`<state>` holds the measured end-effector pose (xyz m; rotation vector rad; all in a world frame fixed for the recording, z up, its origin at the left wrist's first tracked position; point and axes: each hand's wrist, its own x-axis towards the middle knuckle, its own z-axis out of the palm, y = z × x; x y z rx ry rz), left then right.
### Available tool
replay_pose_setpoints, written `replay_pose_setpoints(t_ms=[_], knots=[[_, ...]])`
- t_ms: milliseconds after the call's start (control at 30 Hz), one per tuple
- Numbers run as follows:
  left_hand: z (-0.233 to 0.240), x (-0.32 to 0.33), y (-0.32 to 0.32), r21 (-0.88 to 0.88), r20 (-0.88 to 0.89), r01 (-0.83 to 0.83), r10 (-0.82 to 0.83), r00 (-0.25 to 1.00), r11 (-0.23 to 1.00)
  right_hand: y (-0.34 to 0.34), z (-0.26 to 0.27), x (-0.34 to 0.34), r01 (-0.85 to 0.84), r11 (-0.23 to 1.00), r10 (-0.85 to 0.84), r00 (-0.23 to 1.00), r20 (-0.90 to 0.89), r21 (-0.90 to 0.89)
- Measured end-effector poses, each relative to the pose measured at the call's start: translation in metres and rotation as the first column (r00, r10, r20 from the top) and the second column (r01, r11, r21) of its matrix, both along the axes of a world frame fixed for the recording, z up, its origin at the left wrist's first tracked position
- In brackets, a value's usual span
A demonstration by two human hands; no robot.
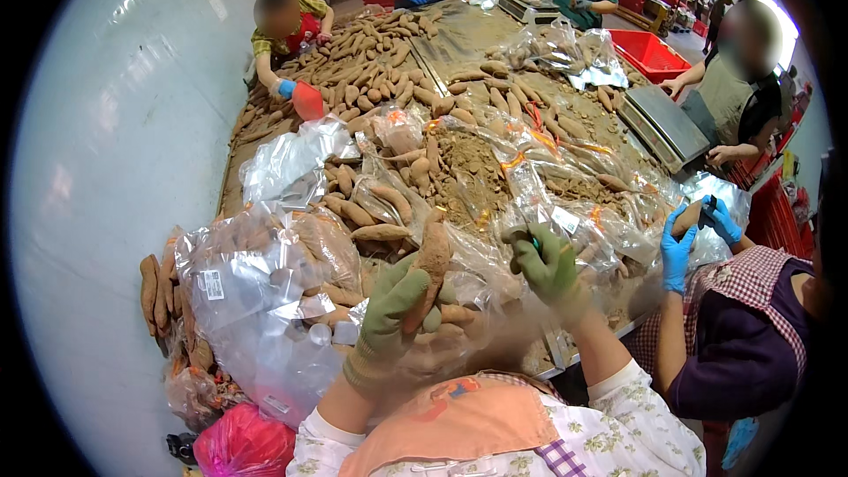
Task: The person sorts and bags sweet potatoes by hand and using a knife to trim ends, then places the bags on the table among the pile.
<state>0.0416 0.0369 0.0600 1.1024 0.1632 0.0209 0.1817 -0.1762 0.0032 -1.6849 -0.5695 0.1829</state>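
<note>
In a green knit glove, my left hand point(391, 308) grips a long, soil-covered sweet potato point(434, 258), held nearly upright with a pale cut spot at its top. To its right, my gloved right hand point(546, 262) is closed around a small tool with a green part point(535, 243); a thin dark blade seems to point up from it, but its exact kind is unclear. Clear plastic bags point(477, 258) lie under and between both hands. Beyond them rests a heap of loose soil and clods point(470, 172), with more sweet potatoes point(381, 232) beside it at the left.
A large plastic bag of sweet potatoes point(245, 298) stands left, near a pink bag point(245, 440). At right a co-worker's blue-gloved hands point(677, 258) hold a sweet potato. Several people stand around the table, with a scale point(669, 122) and a red crate point(649, 56).
</note>
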Motion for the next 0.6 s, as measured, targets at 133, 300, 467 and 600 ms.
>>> replay_pose_setpoints(t_ms=[133,300,467,600], knots=[[-0.014,-0.007,-0.007,0.081,0.008,-0.071,0.070,0.997,0.994,0.012,0.041,-0.020,-0.095,0.986,0.110,0.988,-0.106,0.140],[-0.005,-0.008,-0.015,-0.284,-0.012,0.051,-0.057,0.998,0.958,0.022,0.070,-0.027,-0.129,0.981,0.171,0.929,-0.329,0.146],[-0.019,-0.017,-0.017,-0.396,-0.021,0.088,-0.105,0.994,0.914,0.031,0.069,-0.021,-0.194,0.959,0.275,0.814,-0.512,0.205],[0.002,-0.017,-0.023,-0.043,-0.003,0.068,-0.068,0.998,0.997,0.029,0.062,-0.032,-0.179,0.963,0.247,0.888,-0.388,0.202]])
